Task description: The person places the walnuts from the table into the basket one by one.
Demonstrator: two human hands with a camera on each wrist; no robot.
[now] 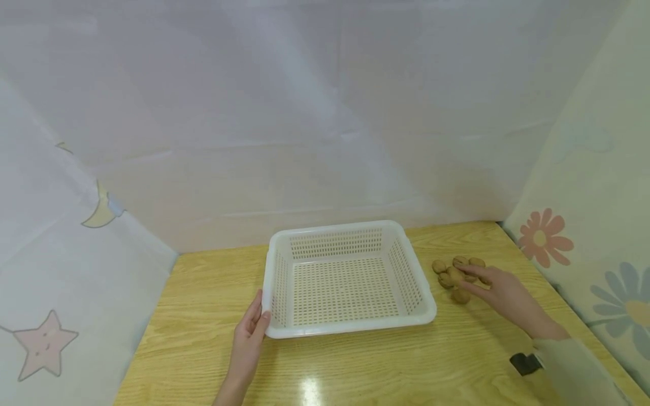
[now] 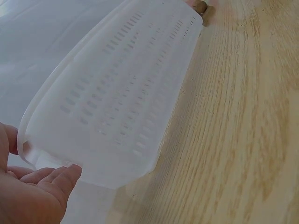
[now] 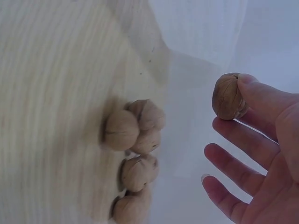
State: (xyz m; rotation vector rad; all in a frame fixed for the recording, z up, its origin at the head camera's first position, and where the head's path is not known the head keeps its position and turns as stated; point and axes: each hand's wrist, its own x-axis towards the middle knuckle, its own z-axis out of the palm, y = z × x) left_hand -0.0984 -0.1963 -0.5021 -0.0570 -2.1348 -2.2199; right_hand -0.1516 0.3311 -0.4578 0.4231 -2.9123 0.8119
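the right hand (image 1: pixel 508 294) partly hides the walnuts (image 1: pixel 455 275) from the head camera; the left wrist view's top edge crops the basket (image 2: pixel 117 93), the head view's right edge a flower (image 1: pixel 638 311).

Person | left hand (image 1: pixel 247 337): bare, forearm (image 1: pixel 231 389) below it uncovered up to the picture's edge | right hand (image 1: pixel 510 299): bare, fingernail (image 3: pixel 205 178) projecting past one fingertip | behind right hand: plain, pale greyish-beige sleeve (image 1: pixel 576 372), reaching the wrist | beside that wrist: small black piece (image 1: pixel 524 363) with whitish edge (image 1: pixel 538 361), kind unclear
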